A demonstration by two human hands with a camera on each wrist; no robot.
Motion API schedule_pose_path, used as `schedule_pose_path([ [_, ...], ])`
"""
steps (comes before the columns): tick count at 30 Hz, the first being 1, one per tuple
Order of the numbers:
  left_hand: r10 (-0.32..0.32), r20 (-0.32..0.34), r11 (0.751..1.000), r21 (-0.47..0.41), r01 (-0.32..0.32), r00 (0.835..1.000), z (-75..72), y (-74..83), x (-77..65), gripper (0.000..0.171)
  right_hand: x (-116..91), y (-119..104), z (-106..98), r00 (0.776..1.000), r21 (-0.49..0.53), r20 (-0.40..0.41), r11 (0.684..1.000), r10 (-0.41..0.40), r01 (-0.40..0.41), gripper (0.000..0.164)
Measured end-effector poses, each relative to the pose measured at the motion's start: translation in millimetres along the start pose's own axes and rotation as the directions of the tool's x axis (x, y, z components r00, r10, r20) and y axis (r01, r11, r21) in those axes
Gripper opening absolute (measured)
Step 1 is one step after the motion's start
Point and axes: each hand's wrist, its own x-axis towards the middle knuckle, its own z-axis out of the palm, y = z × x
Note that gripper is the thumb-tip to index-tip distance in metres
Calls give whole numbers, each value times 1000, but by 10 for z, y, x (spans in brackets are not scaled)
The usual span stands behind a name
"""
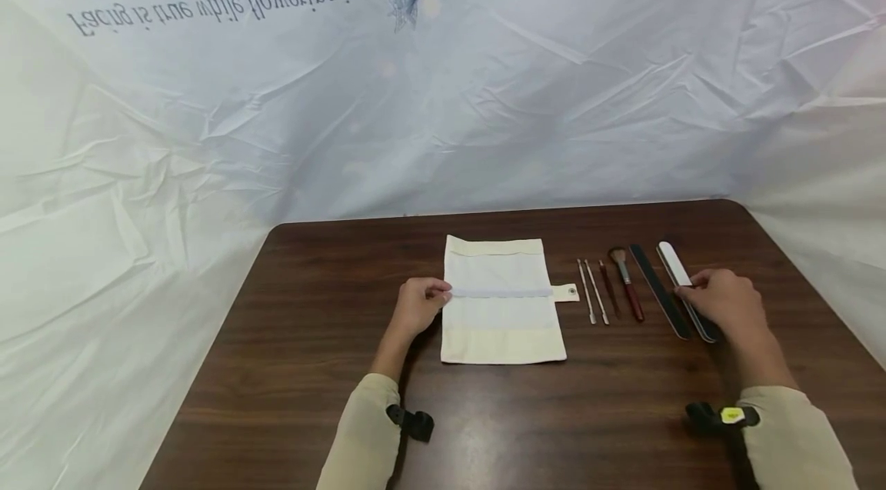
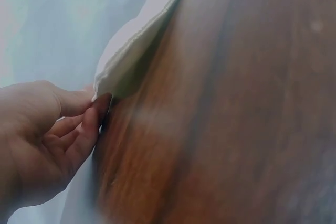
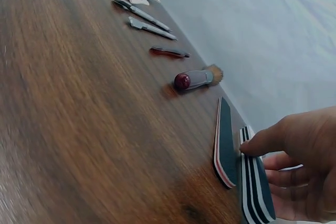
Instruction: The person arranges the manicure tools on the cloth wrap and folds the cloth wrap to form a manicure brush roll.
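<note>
A cream cloth tool roll (image 1: 500, 321) lies unfolded in the head view, with a snap tab on its right side. My left hand (image 1: 418, 305) pinches its left edge between thumb and fingers, and the left wrist view shows that edge slightly lifted off the table. At the right, my right hand (image 1: 730, 304) grips a nail file (image 1: 673, 262) with a white face; in the right wrist view its side has black and white stripes, perhaps more than one file stacked. Just left of it lies a black nail file (image 1: 657, 290), apart from the hand.
Between roll and files lie two slim metal tools (image 1: 587, 291), a thin dark red tool (image 1: 610, 288) and a red-handled brush (image 1: 628, 286), set side by side. All rest on a brown wooden table (image 1: 332, 275). White sheeting (image 1: 429, 128) hangs behind the table.
</note>
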Motion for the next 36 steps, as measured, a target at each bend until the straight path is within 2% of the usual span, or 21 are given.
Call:
schedule_pose_path([
  [4, 6, -8, 1000, -5, -7, 1000, 12, -13, 2, 10, -1, -13, 10, 999, 27, -34, 1000, 15, -15, 48],
  [11, 10, -20, 1000, -16, -11, 1000, 26, -50, 20, 10, 42, -140, -1, 990, 103, -141, 995, 20, -6, 46],
  [17, 15, -25, 1000, 7, -15, 1000, 30, -56, 22, 10, 104, -345, 17, 991, 215, -134, 975, -21, 49, 51],
  [23, -6, -18, 1000, 9, 6, 1000, 27, -46, 26, 10, 133, -611, 19, 993, 406, 8, 908, -120, 106, 70],
  [27, -16, -16, 1000, 12, 16, 1000, 31, -45, 36, 9, 171, -819, 55, 981, 499, 85, 859, -176, 111, 69],
  [32, -14, -20, 1000, 14, 14, 1000, 33, -43, 38, 9, 220, -1087, 179, 971, 592, 93, 796, -221, 125, 61],
  [36, -19, -17, 1000, 16, 19, 1000, 33, -24, 35, 9, 244, -1318, 317, 966, 632, 84, 762, -243, 137, 55],
])
